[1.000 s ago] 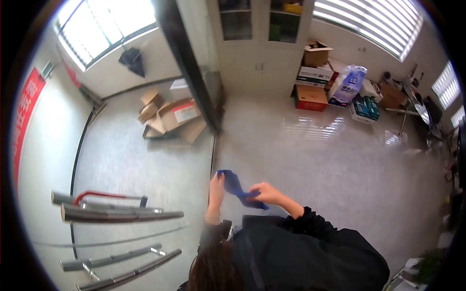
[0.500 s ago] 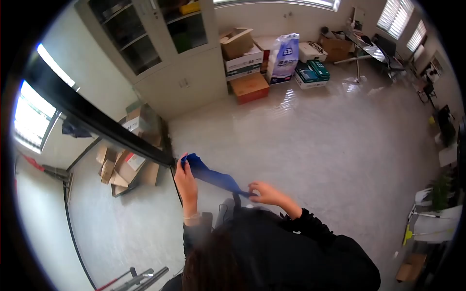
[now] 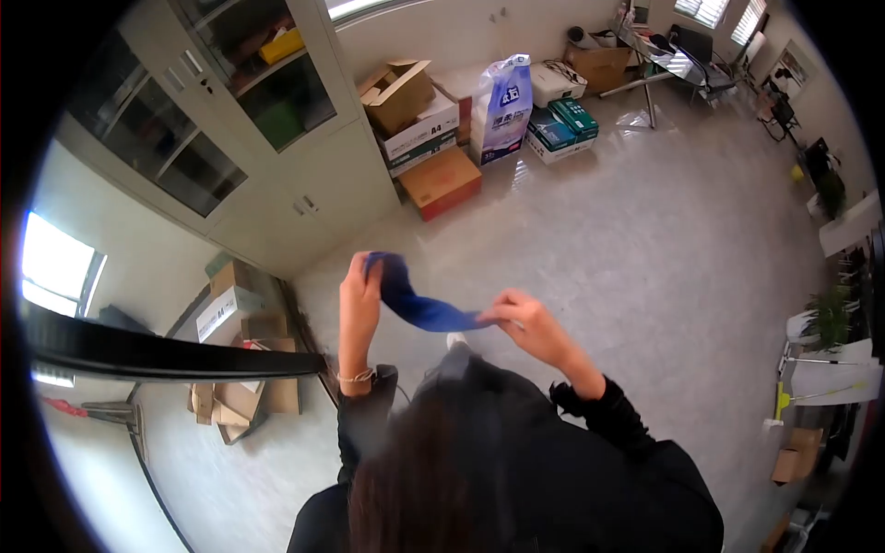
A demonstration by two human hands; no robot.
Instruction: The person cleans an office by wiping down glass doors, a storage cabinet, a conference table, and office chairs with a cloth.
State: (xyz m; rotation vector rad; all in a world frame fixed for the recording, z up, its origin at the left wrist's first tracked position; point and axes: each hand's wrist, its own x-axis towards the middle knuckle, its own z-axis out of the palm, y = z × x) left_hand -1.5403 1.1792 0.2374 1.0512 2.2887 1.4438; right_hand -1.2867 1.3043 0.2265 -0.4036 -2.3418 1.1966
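Observation:
A limp blue strip point(image 3: 419, 311) of thin material hangs between my two hands in the head view; whether it is cloth or a folded plastic bag I cannot tell. My left hand point(image 3: 358, 300) grips its upper left end, fingers closed round the edge. At the lower right end, my right hand point(image 3: 532, 327) pinches the strip between thumb and fingers. The middle sags in a curve and is somewhat blurred. Both hands are held out above the grey floor, in front of my black-sleeved arms.
A black frame post point(image 3: 175, 358) of a glass partition runs in from the left, with cardboard boxes point(image 3: 241, 405) behind it. Ahead are a glass-door cabinet point(image 3: 267, 198), an orange box point(image 3: 442, 182), a purple-white bag point(image 3: 502, 109) and green boxes point(image 3: 562, 126). Plants point(image 3: 834, 323) line the right.
The view has shifted forward and tilted, bringing the cabinet and boxes nearer. Both hands have risen in the picture with the blue strip, which now bends in a deeper curve. Both grips stay closed.

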